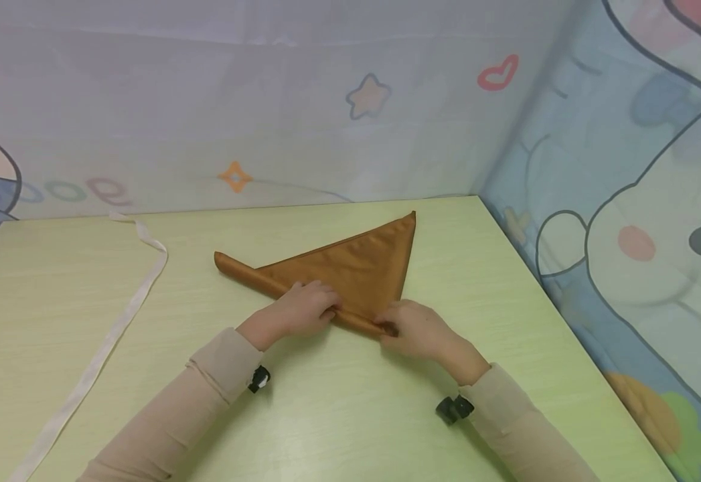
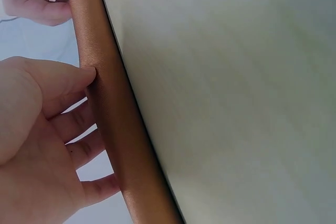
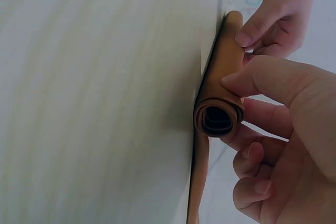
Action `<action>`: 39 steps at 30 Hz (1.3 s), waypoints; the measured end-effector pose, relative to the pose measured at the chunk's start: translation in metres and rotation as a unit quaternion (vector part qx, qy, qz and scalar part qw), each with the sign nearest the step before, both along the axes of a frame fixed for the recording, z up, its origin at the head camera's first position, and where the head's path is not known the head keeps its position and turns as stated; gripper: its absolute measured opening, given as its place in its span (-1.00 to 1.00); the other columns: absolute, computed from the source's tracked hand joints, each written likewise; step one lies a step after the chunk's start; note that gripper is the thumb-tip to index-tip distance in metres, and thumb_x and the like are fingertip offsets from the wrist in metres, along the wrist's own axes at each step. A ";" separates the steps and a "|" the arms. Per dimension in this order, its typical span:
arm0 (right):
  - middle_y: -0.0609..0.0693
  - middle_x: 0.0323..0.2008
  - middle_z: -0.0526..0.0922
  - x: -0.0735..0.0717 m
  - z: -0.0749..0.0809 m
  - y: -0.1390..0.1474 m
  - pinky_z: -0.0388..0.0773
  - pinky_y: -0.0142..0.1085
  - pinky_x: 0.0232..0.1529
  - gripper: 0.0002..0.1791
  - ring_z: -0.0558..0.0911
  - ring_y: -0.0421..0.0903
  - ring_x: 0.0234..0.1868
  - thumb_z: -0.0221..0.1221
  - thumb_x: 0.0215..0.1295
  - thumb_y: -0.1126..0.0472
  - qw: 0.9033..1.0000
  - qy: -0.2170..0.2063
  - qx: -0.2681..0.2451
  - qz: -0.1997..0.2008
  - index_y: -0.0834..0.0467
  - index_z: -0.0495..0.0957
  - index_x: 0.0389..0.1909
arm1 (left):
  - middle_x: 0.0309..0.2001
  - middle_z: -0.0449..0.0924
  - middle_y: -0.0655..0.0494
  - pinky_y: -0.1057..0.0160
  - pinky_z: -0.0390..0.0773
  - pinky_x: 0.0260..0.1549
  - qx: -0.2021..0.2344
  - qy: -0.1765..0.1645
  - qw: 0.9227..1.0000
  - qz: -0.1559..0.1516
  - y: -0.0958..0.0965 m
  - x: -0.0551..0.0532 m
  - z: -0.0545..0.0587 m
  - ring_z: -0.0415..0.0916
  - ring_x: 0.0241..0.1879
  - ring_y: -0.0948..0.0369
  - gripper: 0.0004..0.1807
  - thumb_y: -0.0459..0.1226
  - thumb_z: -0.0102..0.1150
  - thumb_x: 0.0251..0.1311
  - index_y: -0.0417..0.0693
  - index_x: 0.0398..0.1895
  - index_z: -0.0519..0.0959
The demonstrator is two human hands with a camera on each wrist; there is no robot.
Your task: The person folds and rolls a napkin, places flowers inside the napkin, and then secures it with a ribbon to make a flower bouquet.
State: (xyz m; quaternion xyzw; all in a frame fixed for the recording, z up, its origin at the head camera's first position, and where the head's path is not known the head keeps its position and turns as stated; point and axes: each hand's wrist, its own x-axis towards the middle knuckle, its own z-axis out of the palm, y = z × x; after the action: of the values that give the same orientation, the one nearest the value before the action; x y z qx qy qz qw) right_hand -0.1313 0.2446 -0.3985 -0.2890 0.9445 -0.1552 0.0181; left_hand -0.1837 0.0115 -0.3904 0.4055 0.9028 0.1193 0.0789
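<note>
A brown satiny cloth (image 1: pixel 356 268) lies on the table with its far part a flat triangle and its near edge rolled into a tube. My left hand (image 1: pixel 302 308) grips the middle of the roll, its thumb on the near side and fingers over the far side. At the right end, my right hand (image 1: pixel 419 331) pinches the roll between thumb and fingers. The right wrist view shows the spiral open end of the roll (image 3: pixel 218 106) just beside the right thumb. To the left, the roll's other end sticks out past the triangle.
A long white ribbon (image 1: pixel 124 318) runs down the left side of the pale table (image 1: pixel 338 428). Behind stands a printed cloth backdrop (image 1: pixel 302 100), with another printed cloth (image 1: pixel 627 201) on the right. A small black device (image 1: pixel 454 408) is worn at each wrist.
</note>
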 end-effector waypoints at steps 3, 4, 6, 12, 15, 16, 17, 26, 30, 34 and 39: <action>-0.14 -0.47 0.50 0.001 -0.001 0.000 0.34 -0.39 -0.40 -0.75 0.37 -0.23 -0.44 0.27 0.10 0.25 1.000 -0.006 -0.002 0.007 0.23 0.68 -0.18 | -0.13 0.60 0.07 -0.19 0.35 -0.01 0.002 -0.003 1.000 0.001 -0.001 0.002 0.001 0.45 -0.04 0.04 -0.87 -0.32 0.08 0.33 -0.06 -0.16 0.61; -0.14 -0.47 0.50 0.001 -0.001 0.000 0.34 -0.39 -0.40 -0.75 0.37 -0.23 -0.45 0.27 0.10 0.25 1.000 -0.009 -0.004 0.009 0.23 0.68 -0.18 | -0.13 0.61 0.07 -0.19 0.35 -0.01 0.004 -0.006 1.000 0.002 -0.001 0.003 0.001 0.45 -0.04 0.04 -0.87 -0.33 0.08 0.32 -0.07 -0.16 0.60; -0.14 -0.49 0.50 0.002 0.000 -0.001 0.35 -0.39 -0.40 -0.76 0.37 -0.24 -0.46 0.26 0.11 0.25 1.000 -0.017 -0.010 0.015 0.23 0.68 -0.19 | -0.12 0.62 0.06 -0.19 0.34 0.00 0.004 -0.010 1.000 0.004 -0.002 0.004 0.001 0.46 -0.04 0.03 -0.88 -0.33 0.08 0.32 -0.07 -0.14 0.57; -0.12 -0.46 0.57 0.004 0.000 -0.001 0.40 -0.40 -0.37 -0.75 0.41 -0.26 -0.46 0.24 0.12 0.27 0.999 -0.030 -0.027 0.028 0.24 0.69 -0.17 | -0.15 0.63 0.07 -0.14 0.37 -0.08 0.006 -0.014 1.000 -0.002 -0.003 0.009 0.003 0.47 -0.09 0.02 -0.90 -0.35 0.09 0.30 -0.04 -0.16 0.46; -0.10 -0.43 0.61 0.005 0.000 -0.001 0.43 -0.40 -0.36 -0.73 0.43 -0.28 -0.46 0.23 0.11 0.28 0.998 -0.039 -0.036 0.030 0.26 0.69 -0.15 | -0.21 0.61 0.11 -0.07 0.38 -0.17 0.010 -0.012 1.000 -0.011 -0.005 0.010 0.004 0.45 -0.17 0.07 -0.93 -0.37 0.08 0.30 -0.01 -0.22 0.47; -0.09 -0.42 0.63 0.005 -0.001 -0.001 0.44 -0.41 -0.36 -0.73 0.44 -0.28 -0.46 0.23 0.11 0.28 0.998 -0.041 -0.039 0.032 0.26 0.69 -0.14 | -0.23 0.60 0.12 -0.06 0.38 -0.20 0.012 -0.012 1.000 -0.014 -0.006 0.011 0.004 0.44 -0.19 0.08 -0.93 -0.37 0.08 0.30 -0.01 -0.24 0.47; -0.08 -0.40 0.64 0.005 -0.001 -0.001 0.45 -0.41 -0.35 -0.72 0.45 -0.29 -0.46 0.23 0.11 0.28 0.997 -0.045 -0.043 0.034 0.26 0.68 -0.14 | -0.25 0.59 0.12 -0.04 0.38 -0.22 0.014 -0.013 1.000 -0.018 -0.007 0.011 0.005 0.43 -0.22 0.10 -0.92 -0.38 0.08 0.30 0.00 -0.26 0.48; 0.03 -0.25 0.71 0.008 0.000 0.000 0.54 -0.35 -0.24 -0.73 0.60 -0.24 -0.33 0.22 0.16 0.27 0.995 -0.065 -0.056 0.045 0.28 0.68 -0.13 | -0.29 0.55 0.18 -0.11 0.37 -0.15 0.017 -0.041 0.999 -0.012 -0.010 0.014 0.005 0.40 -0.23 0.14 -0.90 -0.38 0.05 0.29 0.00 -0.31 0.51; 0.03 -0.25 0.71 0.008 0.000 0.000 0.53 -0.37 -0.27 -0.72 0.57 -0.26 -0.37 0.21 0.17 0.27 0.995 -0.071 -0.058 0.038 0.29 0.68 -0.12 | -0.27 0.55 0.18 -0.10 0.36 -0.14 0.020 -0.045 0.999 -0.011 -0.010 0.013 0.004 0.39 -0.22 0.15 -0.91 -0.38 0.07 0.25 -0.01 -0.30 0.54; 0.01 -0.27 0.71 0.009 0.002 -0.001 0.50 -0.39 -0.30 -0.71 0.51 -0.29 -0.43 0.20 0.18 0.25 0.995 -0.078 -0.058 0.024 0.29 0.67 -0.11 | -0.26 0.49 0.17 -0.08 0.38 -0.14 0.018 -0.043 0.999 -0.010 -0.009 0.013 0.003 0.37 -0.25 0.17 -0.92 -0.36 0.15 0.19 -0.03 -0.27 0.56; -0.03 -0.31 0.69 0.010 0.005 -0.002 0.48 -0.36 -0.31 -0.70 0.49 -0.28 -0.45 0.22 0.18 0.23 0.993 -0.094 -0.066 0.000 0.24 0.59 -0.07 | -0.28 0.39 0.17 -0.09 0.36 -0.15 0.019 -0.037 0.999 -0.005 -0.008 0.012 0.001 0.32 -0.21 0.15 -0.88 -0.38 0.24 0.10 -0.03 -0.30 0.57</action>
State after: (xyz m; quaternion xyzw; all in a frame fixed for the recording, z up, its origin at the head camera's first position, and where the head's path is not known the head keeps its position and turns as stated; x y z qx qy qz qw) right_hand -0.1210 0.2422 -0.3931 -0.2734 0.9264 -0.2436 0.0875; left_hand -0.1715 0.0030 -0.3891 0.4067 0.8948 0.1512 0.1054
